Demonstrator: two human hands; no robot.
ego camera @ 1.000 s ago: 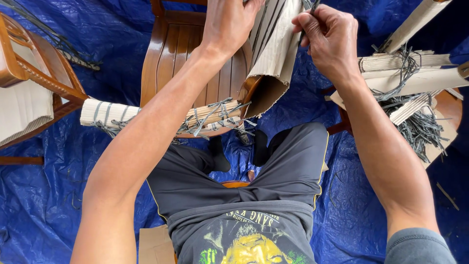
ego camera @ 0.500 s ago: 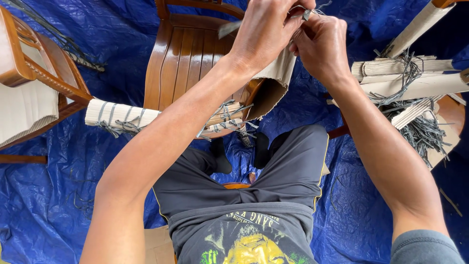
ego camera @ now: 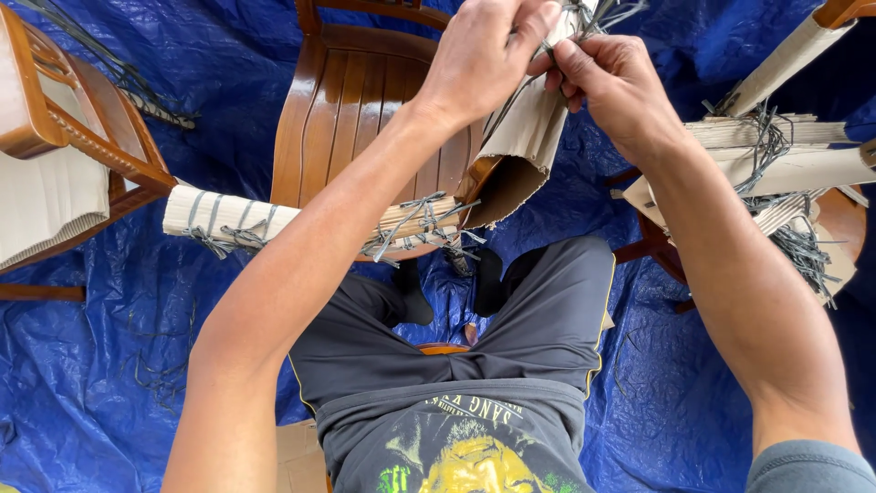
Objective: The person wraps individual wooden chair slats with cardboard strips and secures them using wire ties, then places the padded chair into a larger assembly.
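Cardboard wrap (ego camera: 525,151) on wooden chair (ego camera: 365,100): both hands (ego camera: 547,64) pinch its grey twine (ego camera: 584,14) together.

We note the left hand (ego camera: 484,59) has crossed rightward from the chair back to meet the right hand (ego camera: 611,87) at the top of the corrugated cardboard wrap (ego camera: 525,137). Both hands, apart a second ago, now touch, fingers pinching the grey twine (ego camera: 593,14) there. The cardboard's upper edge is now bunched under them.
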